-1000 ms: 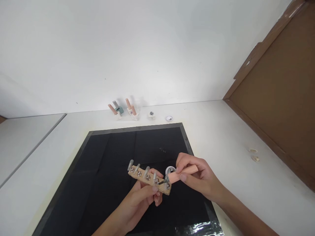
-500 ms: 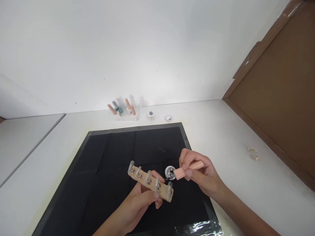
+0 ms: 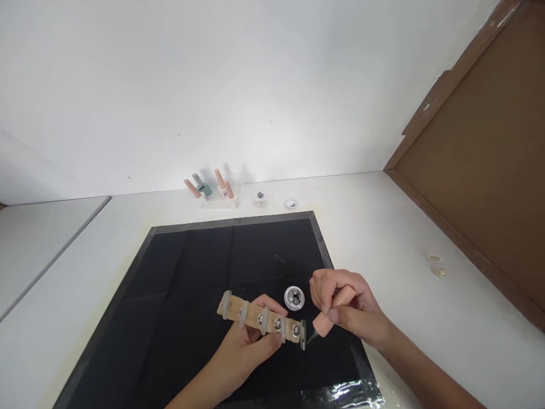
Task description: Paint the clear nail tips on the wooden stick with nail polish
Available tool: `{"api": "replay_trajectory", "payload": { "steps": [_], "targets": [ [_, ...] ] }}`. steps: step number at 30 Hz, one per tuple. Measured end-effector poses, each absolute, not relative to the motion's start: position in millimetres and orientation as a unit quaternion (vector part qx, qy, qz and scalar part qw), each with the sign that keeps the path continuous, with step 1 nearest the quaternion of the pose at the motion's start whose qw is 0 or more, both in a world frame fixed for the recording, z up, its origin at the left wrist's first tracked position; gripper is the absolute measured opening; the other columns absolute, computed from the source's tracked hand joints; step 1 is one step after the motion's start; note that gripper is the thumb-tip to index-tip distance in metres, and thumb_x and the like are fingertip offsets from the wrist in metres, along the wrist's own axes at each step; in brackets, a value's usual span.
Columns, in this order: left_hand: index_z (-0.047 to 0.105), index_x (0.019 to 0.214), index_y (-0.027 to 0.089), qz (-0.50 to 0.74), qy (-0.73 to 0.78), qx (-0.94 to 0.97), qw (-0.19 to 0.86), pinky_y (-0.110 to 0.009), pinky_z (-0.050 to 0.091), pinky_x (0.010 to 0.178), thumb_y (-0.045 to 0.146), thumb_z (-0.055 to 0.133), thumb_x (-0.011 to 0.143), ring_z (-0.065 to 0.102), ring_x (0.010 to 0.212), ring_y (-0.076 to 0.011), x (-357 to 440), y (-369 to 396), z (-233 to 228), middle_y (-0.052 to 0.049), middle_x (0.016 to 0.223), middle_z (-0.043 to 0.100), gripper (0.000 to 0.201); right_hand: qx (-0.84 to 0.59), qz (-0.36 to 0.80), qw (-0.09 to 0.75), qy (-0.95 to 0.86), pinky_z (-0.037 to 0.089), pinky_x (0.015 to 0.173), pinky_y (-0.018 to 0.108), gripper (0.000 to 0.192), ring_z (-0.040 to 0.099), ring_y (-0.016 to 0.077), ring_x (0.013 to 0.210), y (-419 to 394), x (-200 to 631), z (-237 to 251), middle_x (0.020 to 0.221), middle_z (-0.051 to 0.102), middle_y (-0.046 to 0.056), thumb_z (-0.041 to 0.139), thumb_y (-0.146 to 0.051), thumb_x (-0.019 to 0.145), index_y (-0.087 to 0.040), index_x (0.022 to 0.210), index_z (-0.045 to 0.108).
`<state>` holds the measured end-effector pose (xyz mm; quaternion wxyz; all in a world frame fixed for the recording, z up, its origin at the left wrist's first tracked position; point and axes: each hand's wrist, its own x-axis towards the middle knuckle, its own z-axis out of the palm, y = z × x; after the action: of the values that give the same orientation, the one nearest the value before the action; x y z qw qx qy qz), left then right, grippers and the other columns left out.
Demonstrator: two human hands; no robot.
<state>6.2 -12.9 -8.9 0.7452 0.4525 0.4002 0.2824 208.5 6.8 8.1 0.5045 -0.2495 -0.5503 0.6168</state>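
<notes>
My left hand (image 3: 242,349) grips a short wooden strip (image 3: 255,319) from below, holding it above the black mat (image 3: 179,295). Several clear false nail tips stand in a row on the strip, each beside a silver stud. My right hand (image 3: 347,309) holds a peach nail-polish brush cap (image 3: 334,311), with its thin brush pointing down-left toward the rightmost nail tip (image 3: 302,335). A small round silver dish (image 3: 294,298) lies on the mat between the strip and my right hand.
Several polish bottles (image 3: 210,190) and two small pots (image 3: 260,196) line the wall at the back of the white table (image 3: 404,238). A brown board (image 3: 481,170) leans at the right. Two small round caps (image 3: 436,266) lie near it. Shiny tape (image 3: 340,395) edges the mat's front.
The brush left the silver dish and dropped toward the strip's right end. My left hand lowered the strip and turned it flatter, nail tips now facing me.
</notes>
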Motion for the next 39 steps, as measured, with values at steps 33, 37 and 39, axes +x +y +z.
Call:
{"api": "replay_trajectory", "payload": {
  "steps": [33,37,39],
  "targets": [
    [0.052,0.08,0.02,0.264,0.42,0.419,0.761,-0.023,0.025,0.056,0.03,0.07,0.062,0.034,0.06,-0.0102,9.0,-13.1,-6.4,0.005,0.064,0.045,0.027,-0.325,0.549,0.524,-0.565,0.035,0.048,0.025,0.017,0.042,0.0133,0.052,5.9,206.4,13.1,0.054,0.054,-0.001,0.048,-0.004,0.065,-0.02,0.061,0.051],
    [0.052,0.079,0.021,0.265,0.418,0.42,0.761,-0.023,0.025,0.057,0.03,0.07,0.062,0.036,0.06,-0.0105,10.1,-12.0,-6.0,0.004,0.064,0.046,0.026,-0.295,0.565,0.503,-0.583,0.033,0.047,0.025,0.017,0.039,0.0127,0.051,4.9,206.8,14.8,0.053,0.052,-0.002,0.049,-0.004,0.064,-0.02,0.059,0.05],
    [0.052,0.079,0.02,0.267,0.414,0.421,0.762,-0.023,0.026,0.058,0.031,0.069,0.063,0.037,0.061,-0.0107,11.5,-11.4,-5.6,0.004,0.066,0.047,0.026,-0.294,0.569,0.479,-0.601,0.032,0.046,0.024,0.018,0.039,0.0118,0.049,3.9,206.8,16.3,0.051,0.049,-0.003,0.047,-0.002,0.062,-0.02,0.058,0.05]
  ]
}}
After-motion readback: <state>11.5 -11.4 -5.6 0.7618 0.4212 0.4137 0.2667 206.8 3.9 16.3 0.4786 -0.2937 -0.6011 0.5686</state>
